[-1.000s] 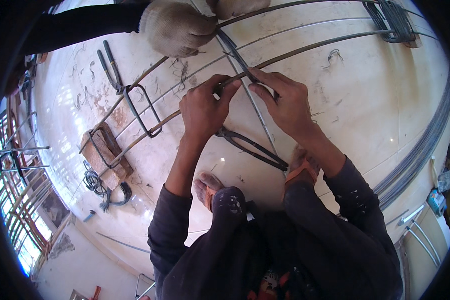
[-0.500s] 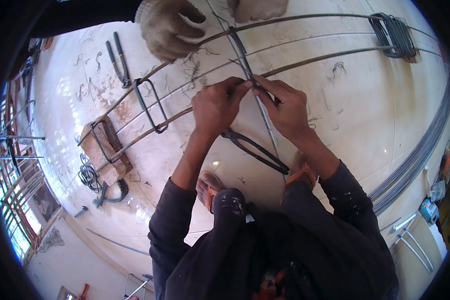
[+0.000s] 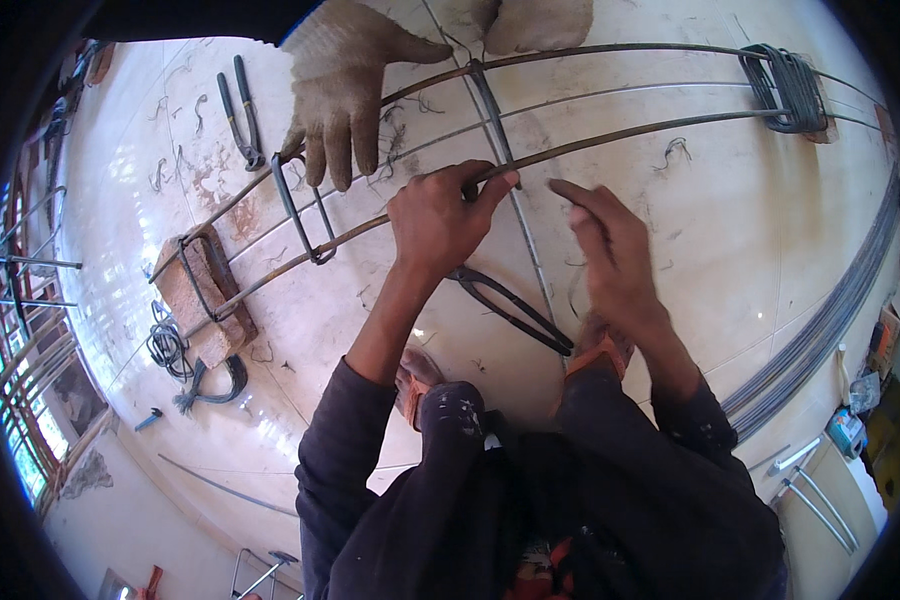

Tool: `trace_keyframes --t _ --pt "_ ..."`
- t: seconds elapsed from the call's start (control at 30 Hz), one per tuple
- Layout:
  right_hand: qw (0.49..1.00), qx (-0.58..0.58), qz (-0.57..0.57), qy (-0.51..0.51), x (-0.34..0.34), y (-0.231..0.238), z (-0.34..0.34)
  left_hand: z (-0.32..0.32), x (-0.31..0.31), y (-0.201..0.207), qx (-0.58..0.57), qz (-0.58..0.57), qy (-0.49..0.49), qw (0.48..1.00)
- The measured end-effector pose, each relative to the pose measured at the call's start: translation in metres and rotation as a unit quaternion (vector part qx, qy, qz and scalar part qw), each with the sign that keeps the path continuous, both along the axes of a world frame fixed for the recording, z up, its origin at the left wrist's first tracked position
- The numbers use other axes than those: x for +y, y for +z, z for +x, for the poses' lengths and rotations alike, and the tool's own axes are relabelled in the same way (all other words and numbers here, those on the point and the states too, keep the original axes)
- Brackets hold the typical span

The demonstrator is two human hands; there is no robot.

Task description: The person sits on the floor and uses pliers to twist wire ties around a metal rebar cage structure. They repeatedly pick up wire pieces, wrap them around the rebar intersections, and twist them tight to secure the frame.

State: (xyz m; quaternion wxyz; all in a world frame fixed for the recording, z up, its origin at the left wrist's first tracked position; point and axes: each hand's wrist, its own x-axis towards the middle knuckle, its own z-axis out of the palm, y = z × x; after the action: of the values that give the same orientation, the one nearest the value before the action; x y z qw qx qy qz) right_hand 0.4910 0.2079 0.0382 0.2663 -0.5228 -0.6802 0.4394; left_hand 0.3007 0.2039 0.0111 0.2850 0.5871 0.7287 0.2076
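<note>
My left hand (image 3: pixel 437 215) is closed around the near steel bar (image 3: pixel 610 138), its thumb and fingertips beside a rectangular wire stirrup (image 3: pixel 492 105) that crosses the bars. To the right of that joint, my right hand (image 3: pixel 615 245) is off the bar, index finger stretched out and thumb apart, slightly blurred; no object shows in it. Between my feet and the bar lies a pair of dark pincers (image 3: pixel 510 308). Another person's gloved hand (image 3: pixel 345 90) spreads over the far bar near a second stirrup (image 3: pixel 295 205), and their other glove (image 3: pixel 538 25) is at the top edge.
Bricks (image 3: pixel 205 300) prop the bars at the left, beside coiled wire (image 3: pixel 167 342) and a tie-wire bundle (image 3: pixel 215 385). Another pair of pincers (image 3: pixel 238 115) lies at the upper left. Bundled stirrups (image 3: pixel 785 90) hang at the right end. Long rods (image 3: pixel 820 320) line the right side.
My right hand has left the joint and moved right, its fingers opening. My left hand stays at the bar. The other person's gloved hand has opened and spread downward toward the left stirrup.
</note>
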Motion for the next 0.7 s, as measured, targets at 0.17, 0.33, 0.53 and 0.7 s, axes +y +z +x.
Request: trace_keyframes --t 0.17,0.33,0.53,0.7 --pt "0.981 -0.005 -0.190 0.048 -0.016 0.025 0.033 0.003 -0.003 -0.003 0.024 0.014 0.025 0.999" --pt "0.970 -0.012 -0.240 0.044 -0.035 -0.007 0.033 0.004 0.000 0.002 -0.005 -0.007 0.031 0.999" --pt "0.968 0.041 -0.247 -0.004 -0.049 -0.049 0.010 0.006 0.003 0.006 0.015 -0.026 0.073 0.997" --pt "0.970 0.073 -0.229 -0.032 -0.040 -0.049 -0.008 0.006 0.001 0.002 0.002 -0.001 0.084 0.996"
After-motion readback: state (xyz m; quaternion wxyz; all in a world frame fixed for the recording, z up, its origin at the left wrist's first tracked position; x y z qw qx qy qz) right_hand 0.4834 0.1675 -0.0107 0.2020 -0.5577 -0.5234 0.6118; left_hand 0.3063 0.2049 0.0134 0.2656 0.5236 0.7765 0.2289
